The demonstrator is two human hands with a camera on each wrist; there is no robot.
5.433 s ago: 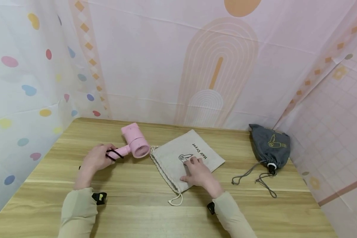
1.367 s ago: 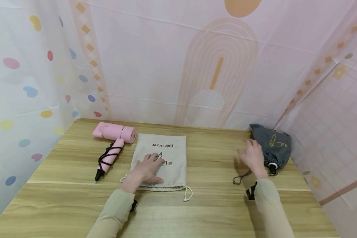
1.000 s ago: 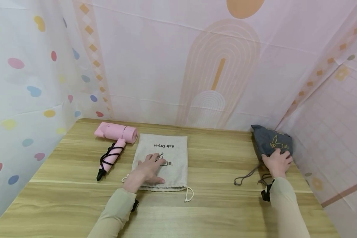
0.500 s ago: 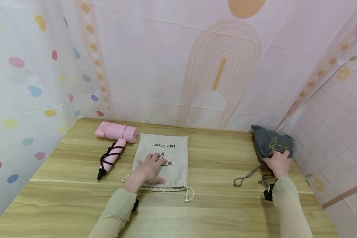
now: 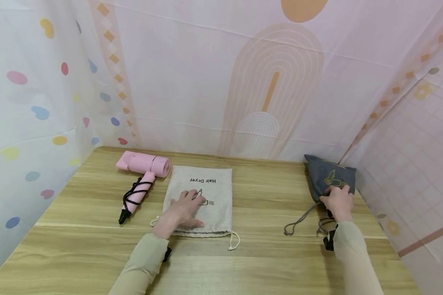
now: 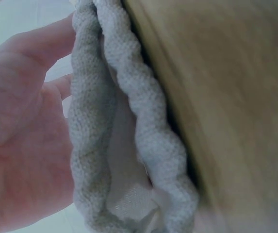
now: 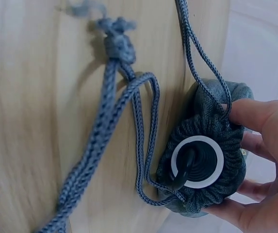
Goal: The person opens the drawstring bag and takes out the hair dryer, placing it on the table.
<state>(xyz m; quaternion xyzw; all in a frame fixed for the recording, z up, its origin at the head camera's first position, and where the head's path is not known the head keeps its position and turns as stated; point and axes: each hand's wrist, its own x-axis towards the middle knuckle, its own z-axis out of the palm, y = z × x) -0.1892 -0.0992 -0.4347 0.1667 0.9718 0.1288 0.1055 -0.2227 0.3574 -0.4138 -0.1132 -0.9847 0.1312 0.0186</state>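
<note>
My left hand [image 5: 184, 209] rests with spread fingers on a flat beige drawstring bag [image 5: 219, 188] printed "Hair Dryer". The bag's mouth faces me, and its ruffled rim [image 6: 151, 111] gapes slightly in the left wrist view. At the far right, my right hand [image 5: 339, 201] grips a plump dark grey drawstring bag [image 5: 319, 174] near its gathered mouth. Thumb and fingers curl round it in the right wrist view, where a white ring [image 7: 218, 162] and black ribbed end [image 7: 204, 160] show in the opening. A pink hair dryer [image 5: 142, 163] lies left of the beige bag.
A black cord [image 5: 134, 191] is wound round the dryer's handle. Grey drawstrings [image 5: 299, 224] trail from the grey bag across the wooden table [image 5: 258, 262]. Patterned cloth [image 5: 177, 82] hangs behind the table and at both sides.
The left hand put down the hair dryer and moved onto the beige bag, which was turned and shifted left. The right hand went to the grey bag, gripped it and slid it slightly left.
</note>
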